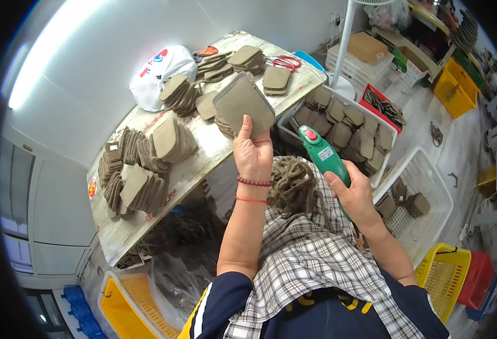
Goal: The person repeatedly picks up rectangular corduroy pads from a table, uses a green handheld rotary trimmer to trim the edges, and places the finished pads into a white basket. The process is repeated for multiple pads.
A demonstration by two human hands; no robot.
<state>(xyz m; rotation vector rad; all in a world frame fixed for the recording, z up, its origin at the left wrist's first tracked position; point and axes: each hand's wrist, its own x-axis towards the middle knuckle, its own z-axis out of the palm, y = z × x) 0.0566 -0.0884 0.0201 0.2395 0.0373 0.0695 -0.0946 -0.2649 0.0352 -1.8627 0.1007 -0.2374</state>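
My left hand holds up a grey-brown fabric pad with rounded corners, thumb on its face and the other fingers hidden behind it. In my right hand is a green handheld power tool with a red button. Its thin metal tip points up and left, to the right of the pad and apart from it. On my lap, over a checked apron, lies a tangled bundle of grey-brown strips.
Several pad stacks cover the worktable, along with a white bag and red-handled scissors. To my right stand a white crate of pads, another white crate and a yellow basket. A yellow crate sits lower left.
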